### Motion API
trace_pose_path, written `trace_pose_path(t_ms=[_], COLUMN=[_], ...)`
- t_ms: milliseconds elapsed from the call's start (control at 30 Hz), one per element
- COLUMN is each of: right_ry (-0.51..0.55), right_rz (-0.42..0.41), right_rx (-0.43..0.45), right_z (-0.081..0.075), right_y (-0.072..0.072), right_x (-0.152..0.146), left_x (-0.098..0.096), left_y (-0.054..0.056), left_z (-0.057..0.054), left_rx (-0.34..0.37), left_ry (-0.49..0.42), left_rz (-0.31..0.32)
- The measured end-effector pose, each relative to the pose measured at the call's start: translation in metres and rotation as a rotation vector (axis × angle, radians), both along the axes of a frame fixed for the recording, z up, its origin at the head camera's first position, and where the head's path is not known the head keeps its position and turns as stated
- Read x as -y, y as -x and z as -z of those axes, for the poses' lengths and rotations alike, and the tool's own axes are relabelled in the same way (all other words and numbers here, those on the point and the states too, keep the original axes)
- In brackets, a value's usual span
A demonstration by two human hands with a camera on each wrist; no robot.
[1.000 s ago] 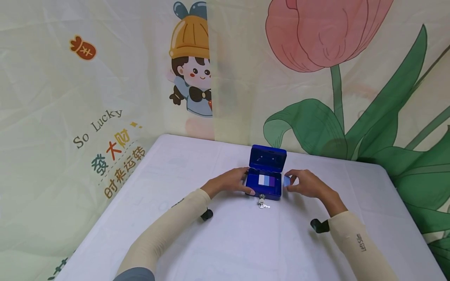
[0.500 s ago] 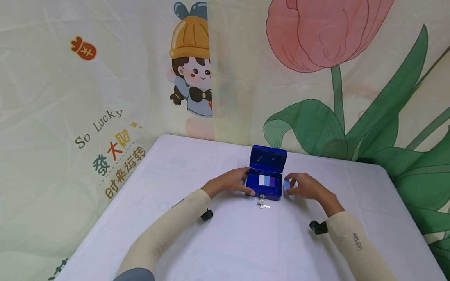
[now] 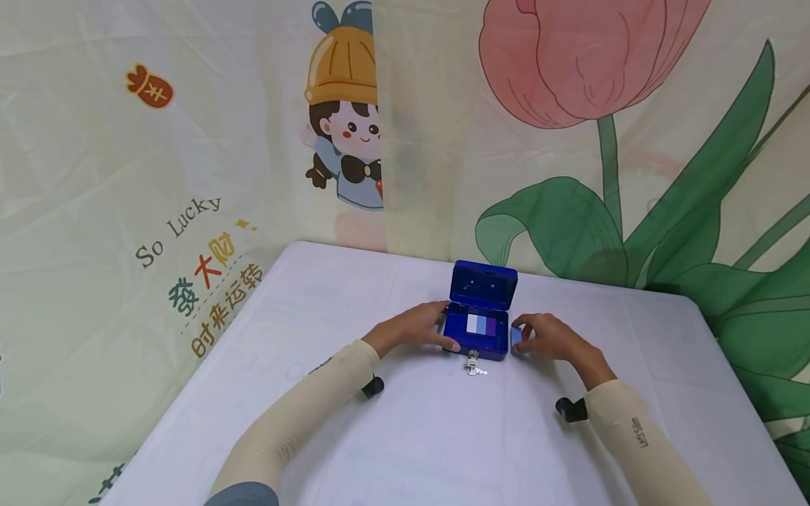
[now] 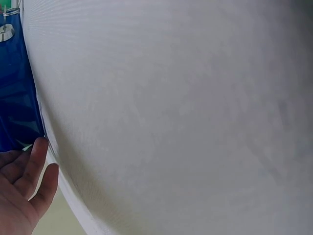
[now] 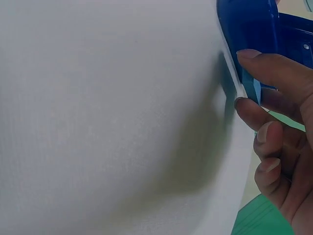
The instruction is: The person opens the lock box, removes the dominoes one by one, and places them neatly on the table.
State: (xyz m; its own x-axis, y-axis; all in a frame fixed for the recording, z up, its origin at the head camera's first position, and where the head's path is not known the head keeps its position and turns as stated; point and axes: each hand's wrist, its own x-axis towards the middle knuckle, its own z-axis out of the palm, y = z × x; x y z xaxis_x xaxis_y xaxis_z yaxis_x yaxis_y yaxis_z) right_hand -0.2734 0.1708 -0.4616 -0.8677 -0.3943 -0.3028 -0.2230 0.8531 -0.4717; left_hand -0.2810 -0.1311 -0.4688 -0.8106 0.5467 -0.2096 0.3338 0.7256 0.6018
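In the head view a small blue cash box [image 3: 455, 339] sits on the table, its lid [image 3: 484, 285] raised. White, light blue, blue and purple strips [image 3: 481, 325] lie side by side inside. A lock with silver keys [image 3: 472, 364] hangs at its front. My left hand [image 3: 418, 325] holds the box's left end, thumb at the front corner and fingers toward the back. Between thumb and fingers my right hand [image 3: 549, 336] pinches a light blue block [image 3: 517, 339], close beside the box's right wall. The right wrist view shows this block [image 5: 252, 88] upright, partly covered by the fingers.
A white cloth covers the table [image 3: 405, 436]. Behind it hangs a printed curtain [image 3: 430, 140] with a tulip and a cartoon figure. Black wrist cameras [image 3: 571, 410] sit below both forearms.
My right hand has come down slightly beside the box with the light blue block, most of it in the first half second. The left hand and the box stay put.
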Motion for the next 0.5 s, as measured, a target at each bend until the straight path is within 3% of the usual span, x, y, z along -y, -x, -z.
trace_pose_path(t_ms=[500], right_ry=[-0.015], right_rz=[0.015], right_rx=[0.01], right_z=[0.0074], right_y=[0.0021], right_x=[0.0011], left_x=[-0.0015], left_y=[0.0036], left_z=[0.0041], left_rx=[-0.003], left_ry=[0.014], left_rz=[0.0])
